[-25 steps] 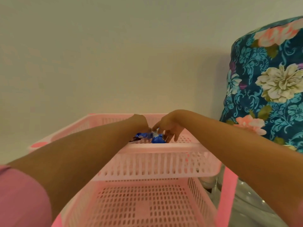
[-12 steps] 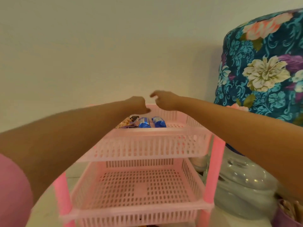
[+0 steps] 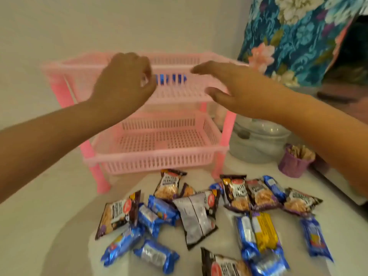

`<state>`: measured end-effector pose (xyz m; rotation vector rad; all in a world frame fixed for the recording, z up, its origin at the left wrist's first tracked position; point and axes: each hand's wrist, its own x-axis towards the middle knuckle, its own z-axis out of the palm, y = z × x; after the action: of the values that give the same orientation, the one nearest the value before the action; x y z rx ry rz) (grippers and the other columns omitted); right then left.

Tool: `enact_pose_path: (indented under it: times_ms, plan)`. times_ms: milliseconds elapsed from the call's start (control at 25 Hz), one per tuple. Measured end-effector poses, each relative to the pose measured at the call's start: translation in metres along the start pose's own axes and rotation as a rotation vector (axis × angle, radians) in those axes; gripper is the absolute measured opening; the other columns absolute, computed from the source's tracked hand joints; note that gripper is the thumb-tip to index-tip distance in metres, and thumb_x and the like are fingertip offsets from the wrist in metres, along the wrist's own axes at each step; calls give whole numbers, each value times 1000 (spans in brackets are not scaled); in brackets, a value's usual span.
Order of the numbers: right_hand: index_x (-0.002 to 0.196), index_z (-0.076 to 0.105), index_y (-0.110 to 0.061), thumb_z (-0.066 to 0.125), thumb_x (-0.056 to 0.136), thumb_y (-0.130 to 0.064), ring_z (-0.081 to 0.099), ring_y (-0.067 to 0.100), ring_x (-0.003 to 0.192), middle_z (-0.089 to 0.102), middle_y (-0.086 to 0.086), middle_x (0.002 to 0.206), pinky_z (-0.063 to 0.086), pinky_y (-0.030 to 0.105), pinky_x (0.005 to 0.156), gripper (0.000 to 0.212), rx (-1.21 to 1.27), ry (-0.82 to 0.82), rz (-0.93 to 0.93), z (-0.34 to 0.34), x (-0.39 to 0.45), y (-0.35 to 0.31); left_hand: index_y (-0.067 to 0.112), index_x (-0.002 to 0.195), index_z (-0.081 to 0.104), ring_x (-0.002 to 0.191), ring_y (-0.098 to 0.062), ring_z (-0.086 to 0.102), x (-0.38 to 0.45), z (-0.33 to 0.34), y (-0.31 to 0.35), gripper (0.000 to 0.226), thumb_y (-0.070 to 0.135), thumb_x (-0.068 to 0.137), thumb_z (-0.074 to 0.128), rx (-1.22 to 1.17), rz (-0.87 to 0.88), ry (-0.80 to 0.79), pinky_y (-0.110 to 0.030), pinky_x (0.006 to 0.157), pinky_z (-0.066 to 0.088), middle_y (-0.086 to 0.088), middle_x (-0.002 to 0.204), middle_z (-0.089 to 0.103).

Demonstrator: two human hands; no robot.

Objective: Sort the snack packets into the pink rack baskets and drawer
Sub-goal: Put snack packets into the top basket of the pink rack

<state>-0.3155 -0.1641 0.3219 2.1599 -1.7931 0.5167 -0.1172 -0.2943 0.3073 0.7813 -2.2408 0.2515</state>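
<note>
Under both hands: a pale counter against a plain cream wall; a floral cover and a clear water jug lie beyond the right hand, a purple cup below its wrist.
Left hand: fingers curled, holding nothing, in front of the top basket.
Right hand: fingers straight and relaxed, empty, at the same basket's front right.
Since half a second ago: both hands have drawn back from above the basket; the view has tipped down to the counter.
Blue packets in basket: between the hands, seen through the slats; axis unclear.
Middle basket: below the hands.
Loose snack packets: scattered below both hands, long axes mixed.
</note>
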Motion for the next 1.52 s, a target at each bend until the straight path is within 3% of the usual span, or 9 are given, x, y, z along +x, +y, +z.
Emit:
enact_pose_path:
  times_ms: [120, 240, 400, 560, 680, 800, 1000, 1320, 1520]
  plan:
    - [136, 38, -25, 48, 92, -25, 54, 6, 105, 50, -1, 138, 37, 26, 90, 45, 85, -101, 158, 28, -74, 15, 6, 98, 58, 100, -37, 51, -89, 22, -13, 22, 24, 87, 51, -37, -125, -145, -44, 82, 40, -21, 102, 60]
    - [135, 40, -27, 52, 91, -25, 43, 15, 127, 46, -3, 142, 31, 30, 104, 46, 144, -225, 347, 66, -141, 22, 8, 110, 55, 103, -33, 51, -175, 46, 1, 28, 21, 85, 57, -129, -291, -286, -42, 83, 41, -16, 110, 60]
    - [129, 43, -38, 53, 90, -28, 45, 12, 125, 47, -8, 138, 34, 30, 101, 42, 320, -261, 504, 108, -222, 2, 9, 105, 58, 93, -33, 56, -266, 56, 37, 25, 18, 83, 63, -259, -408, -381, -34, 75, 39, -12, 100, 62]
    - [118, 40, -47, 56, 89, -23, 47, 5, 115, 49, -10, 133, 36, 22, 94, 40, 451, -220, 680, 138, -279, -29, 29, 114, 49, 106, -12, 45, -325, 55, 74, 51, 59, 73, 58, -437, -612, -558, -27, 88, 33, 7, 115, 52]
    - [122, 48, -35, 61, 86, -24, 43, 14, 127, 46, -1, 141, 35, 28, 102, 40, 423, -138, 878, 156, -304, -43, 33, 130, 33, 120, -8, 36, -339, 65, 99, 76, 67, 67, 59, -384, -531, -833, -27, 103, 32, 8, 137, 38]
    - [128, 47, -35, 64, 80, -40, 26, 21, 138, 27, 0, 151, 31, 36, 109, 51, 295, -293, 937, 173, -311, -60, 34, 138, 20, 132, -8, 27, -342, 75, 115, 84, 71, 70, 52, -244, -407, -988, -25, 109, 28, 11, 147, 23]
    - [128, 47, -34, 64, 82, -38, 26, 27, 137, 22, 2, 153, 38, 39, 105, 49, 202, -275, 971, 185, -311, -69, 35, 133, 31, 109, -2, 46, -340, 75, 99, 64, 68, 79, 42, -188, -303, -935, -14, 88, 37, 14, 132, 45]
    - [133, 37, -40, 66, 78, -43, 15, 28, 143, 8, 7, 156, 39, 43, 104, 62, 156, -234, 1065, 193, -317, -66, 34, 137, 28, 116, -5, 39, -343, 80, 91, 68, 61, 79, 52, -249, -320, -1064, -14, 98, 35, 9, 133, 38]
    - [135, 30, -45, 56, 79, -58, 45, 18, 126, 27, 1, 149, 51, 29, 89, 63, 72, -338, 1059, 183, -316, -62, 34, 134, 31, 117, -6, 40, -339, 82, 88, 63, 57, 80, 53, -285, -393, -1081, -15, 100, 35, 8, 131, 41]
